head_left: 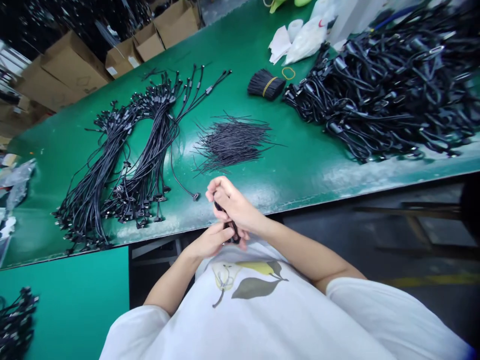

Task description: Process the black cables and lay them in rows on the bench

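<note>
Left hand (210,241), right hand (233,204) grip black cable (231,232) at bench edge (337,200)

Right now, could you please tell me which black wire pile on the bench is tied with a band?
The small tight bundle of short wires, with a yellow band around it; the loose wires nearer you lie unbound.

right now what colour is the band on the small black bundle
Yellow band, clearest in the head view.
</note>
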Demonstrator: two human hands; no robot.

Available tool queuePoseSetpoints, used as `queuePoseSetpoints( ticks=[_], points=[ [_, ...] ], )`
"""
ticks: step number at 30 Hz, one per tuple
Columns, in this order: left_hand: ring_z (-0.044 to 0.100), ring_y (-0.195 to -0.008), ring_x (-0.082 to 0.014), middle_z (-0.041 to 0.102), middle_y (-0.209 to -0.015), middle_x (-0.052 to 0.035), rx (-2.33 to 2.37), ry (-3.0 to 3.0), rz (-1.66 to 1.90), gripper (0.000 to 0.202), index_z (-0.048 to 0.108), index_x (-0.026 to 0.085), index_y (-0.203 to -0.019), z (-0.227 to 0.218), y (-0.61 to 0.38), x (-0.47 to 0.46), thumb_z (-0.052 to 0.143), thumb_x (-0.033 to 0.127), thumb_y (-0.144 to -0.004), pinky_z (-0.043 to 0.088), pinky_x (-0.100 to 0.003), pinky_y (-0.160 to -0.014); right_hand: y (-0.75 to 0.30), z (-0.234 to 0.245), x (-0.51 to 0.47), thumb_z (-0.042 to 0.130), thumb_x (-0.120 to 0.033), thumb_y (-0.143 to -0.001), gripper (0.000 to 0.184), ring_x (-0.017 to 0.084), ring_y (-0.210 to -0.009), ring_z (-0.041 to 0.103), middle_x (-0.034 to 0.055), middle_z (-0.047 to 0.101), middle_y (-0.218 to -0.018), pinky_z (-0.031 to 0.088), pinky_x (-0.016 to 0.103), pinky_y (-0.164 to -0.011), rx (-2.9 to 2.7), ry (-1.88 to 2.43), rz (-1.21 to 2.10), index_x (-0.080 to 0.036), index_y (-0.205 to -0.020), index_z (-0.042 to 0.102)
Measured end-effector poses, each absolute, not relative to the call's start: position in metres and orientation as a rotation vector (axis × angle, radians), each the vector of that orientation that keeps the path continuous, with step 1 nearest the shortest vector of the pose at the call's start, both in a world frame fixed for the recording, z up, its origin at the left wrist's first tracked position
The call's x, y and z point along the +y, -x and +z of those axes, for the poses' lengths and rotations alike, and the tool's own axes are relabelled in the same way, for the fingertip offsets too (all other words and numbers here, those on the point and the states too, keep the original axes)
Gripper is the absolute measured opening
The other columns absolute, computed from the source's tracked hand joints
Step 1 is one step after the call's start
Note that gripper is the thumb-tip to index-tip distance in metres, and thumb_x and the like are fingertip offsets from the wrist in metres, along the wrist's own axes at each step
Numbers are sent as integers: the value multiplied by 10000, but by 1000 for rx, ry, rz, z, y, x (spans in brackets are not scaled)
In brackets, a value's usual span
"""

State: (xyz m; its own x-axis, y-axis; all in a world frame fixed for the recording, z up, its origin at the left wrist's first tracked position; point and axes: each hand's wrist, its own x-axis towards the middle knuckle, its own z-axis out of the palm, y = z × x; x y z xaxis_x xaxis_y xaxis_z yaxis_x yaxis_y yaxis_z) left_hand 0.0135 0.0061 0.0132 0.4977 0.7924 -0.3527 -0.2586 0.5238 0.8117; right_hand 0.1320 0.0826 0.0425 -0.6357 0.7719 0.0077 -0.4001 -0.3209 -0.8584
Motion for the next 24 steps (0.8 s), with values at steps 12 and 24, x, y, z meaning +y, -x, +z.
queuePoseSetpoints(
  ticks=[12, 24],
  points=[
    [326, -480, -74, 313, -569, 64, 682, -306, 837, 381, 569, 144, -814, 29, -34, 6, 678, 508, -788, 279, -194, -472, -137, 41, 97, 433, -366, -943, 162, 32, -338, 438, -111, 410, -623, 380, 141, -327, -1269, 476, 1888, -206, -973, 430],
    [285, -495, -83, 308, -592, 65, 1018, -908, 497, 436, 438, 181, -729, 26, 1, 1, 446, 583, -896, 244, -228, -477, -195, 25, 89, 327, -157, -969, 277, 165, -804, 590, 74, 636, -862, 451, 342, -793, -2827, 180, 321, -130, -983, 603]
  ],
)
